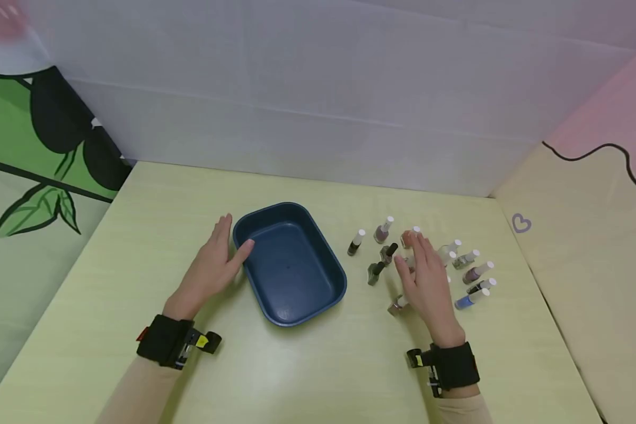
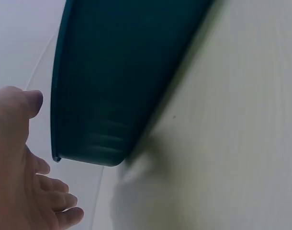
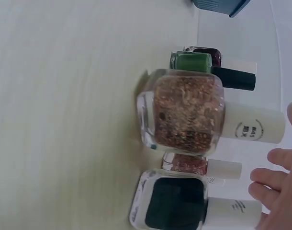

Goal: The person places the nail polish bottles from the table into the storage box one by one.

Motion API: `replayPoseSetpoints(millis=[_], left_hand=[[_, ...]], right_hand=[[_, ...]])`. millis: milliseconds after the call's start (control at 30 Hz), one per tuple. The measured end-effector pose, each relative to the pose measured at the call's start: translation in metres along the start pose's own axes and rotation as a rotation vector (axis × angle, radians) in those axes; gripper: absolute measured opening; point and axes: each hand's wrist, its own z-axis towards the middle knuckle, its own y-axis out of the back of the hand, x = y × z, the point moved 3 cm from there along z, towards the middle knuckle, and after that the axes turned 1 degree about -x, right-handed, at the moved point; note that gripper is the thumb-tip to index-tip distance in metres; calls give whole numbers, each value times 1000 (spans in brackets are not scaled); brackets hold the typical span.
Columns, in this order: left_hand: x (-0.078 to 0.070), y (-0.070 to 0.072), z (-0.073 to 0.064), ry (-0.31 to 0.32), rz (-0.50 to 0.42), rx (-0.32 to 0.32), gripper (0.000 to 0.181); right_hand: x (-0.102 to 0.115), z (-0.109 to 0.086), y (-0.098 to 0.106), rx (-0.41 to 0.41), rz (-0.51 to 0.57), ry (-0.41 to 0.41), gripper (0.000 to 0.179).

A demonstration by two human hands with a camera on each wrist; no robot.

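A dark blue rectangular tub stands on the table. Beside its left wall is my left hand, fingers extended and thumb over the rim; whether it touches I cannot tell. To the tub's right, my right hand hovers with extended fingers above a group of nail polish bottles, hiding some. Near it are a coppery glitter bottle, a dark bottle and a green bottle, the first two white-capped, the green one black-capped. A blue bottle sits at the group's right side. Neither hand holds anything.
A small dark bottle with a white cap stands closest to the tub, a mauve one behind it. The pale table ends at a white cloth backdrop. A printed panel borders the left side.
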Motion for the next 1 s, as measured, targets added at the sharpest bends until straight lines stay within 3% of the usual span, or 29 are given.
replayPoseSetpoints(millis=[167, 400, 633, 1000], left_hand=[[2, -8, -3, 28, -61, -11, 86], [3, -15, -4, 54, -139, -41, 87], [2, -21, -3, 62, -255, -55, 88], [2, -32, -4, 141, -359, -62, 85]], right_hand=[[1, -2, -1, -58, 60, 15, 58], [6, -8, 2, -151, 156, 124, 54], [11, -26, 5, -216, 143, 146, 49], [14, -42, 5, -164, 137, 158, 38]])
